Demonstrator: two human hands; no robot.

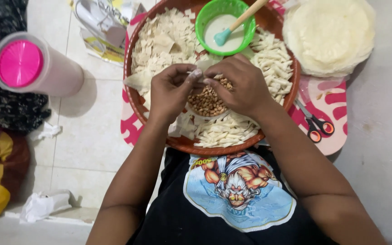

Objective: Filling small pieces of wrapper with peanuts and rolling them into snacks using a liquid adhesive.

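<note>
Both hands, left (171, 90) and right (241, 84), pinched on small pale pastry piece (195, 72) above peanut bowl (207, 102); pink-lidded cylindrical container (28, 66) far left of bowl.

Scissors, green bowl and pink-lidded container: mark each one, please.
scissors (316, 123), head view, on the red handles.
green bowl (202, 28), head view, on its left rim.
pink-lidded container (20, 63), head view, centre of the pink lid.
</note>
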